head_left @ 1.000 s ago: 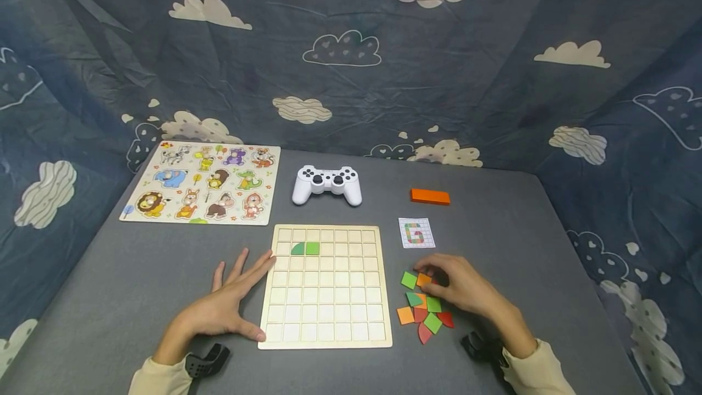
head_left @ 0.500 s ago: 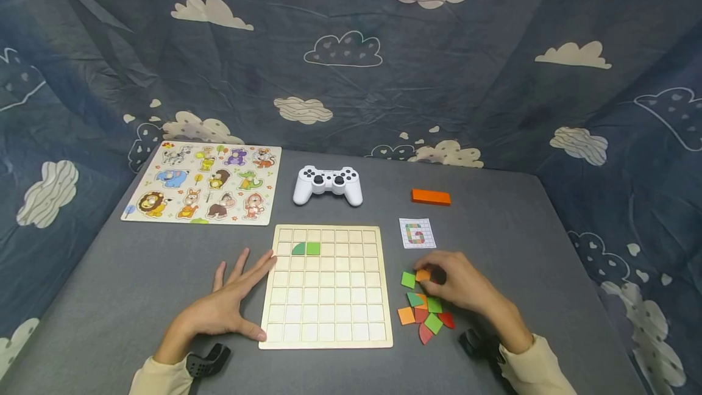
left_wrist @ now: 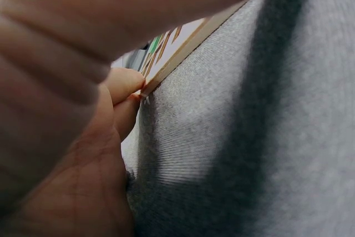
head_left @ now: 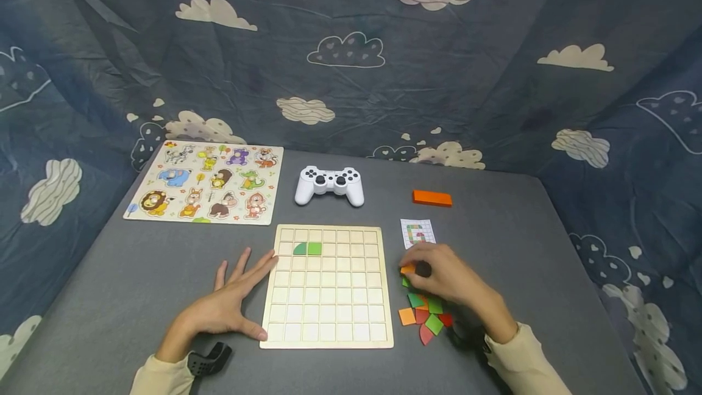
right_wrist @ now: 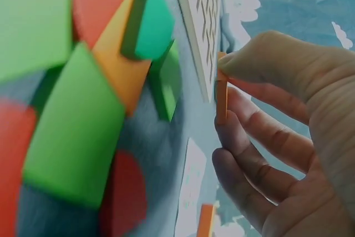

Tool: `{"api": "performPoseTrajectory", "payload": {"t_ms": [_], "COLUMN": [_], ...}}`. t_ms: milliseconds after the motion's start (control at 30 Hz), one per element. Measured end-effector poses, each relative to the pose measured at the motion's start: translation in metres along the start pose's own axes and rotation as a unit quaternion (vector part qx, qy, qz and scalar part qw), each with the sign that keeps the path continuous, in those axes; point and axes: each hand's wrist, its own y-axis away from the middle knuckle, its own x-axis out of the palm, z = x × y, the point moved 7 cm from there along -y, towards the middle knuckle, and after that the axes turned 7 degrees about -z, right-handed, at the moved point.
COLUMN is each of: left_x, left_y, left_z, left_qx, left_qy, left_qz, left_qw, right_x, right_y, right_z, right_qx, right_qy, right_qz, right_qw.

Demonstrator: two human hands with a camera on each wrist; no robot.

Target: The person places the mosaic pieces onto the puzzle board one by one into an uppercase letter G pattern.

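Note:
A wooden grid board (head_left: 328, 296) lies in the middle of the table, with a dark green quarter-round tile (head_left: 300, 249) and a light green square tile (head_left: 314, 249) side by side in its second row. My left hand (head_left: 225, 306) rests at the board's left side, fingers spread, fingertips and thumb touching the edge. To the right of the board, my right hand (head_left: 446, 273) pinches an orange square tile (right_wrist: 221, 101) between thumb and fingers, above the table. Beneath and nearer me lies a loose heap of green, orange and red tiles (head_left: 433, 323), partly covered by that hand.
A small pattern card (head_left: 417, 230) showing a coloured G lies just beyond my right hand. Farther back are an orange block (head_left: 432, 198), a white game controller (head_left: 329, 186) and an animal puzzle board (head_left: 205, 185). A cloud-patterned cloth (head_left: 351, 96) hangs behind the table.
My right hand has picked the orange square tile up from the heap and moved it left and away from me, toward the card. My left hand stays at the board's edge.

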Motion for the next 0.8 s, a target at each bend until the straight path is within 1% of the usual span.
{"api": "performPoseTrajectory", "payload": {"t_ms": [333,600,800], "left_x": [-0.001,-0.002,-0.002], "left_y": [0.000,0.001,0.000], "left_z": [-0.001,-0.001,0.000], "left_qx": [0.003,0.006,0.005], "left_qy": [-0.002,0.001,0.000], "left_qz": [0.001,0.001,0.000], "left_qw": [1.0000,1.0000,1.0000], "right_x": [0.010,0.021,0.025], "right_y": [-0.024,-0.044,-0.058], "right_z": [0.018,0.034,0.041], "right_qx": [0.014,-0.016,-0.036], "right_qy": [0.004,-0.006,-0.011], "right_qz": [0.018,0.022,0.027], "right_qw": [0.9997,0.9996,0.9989]}}
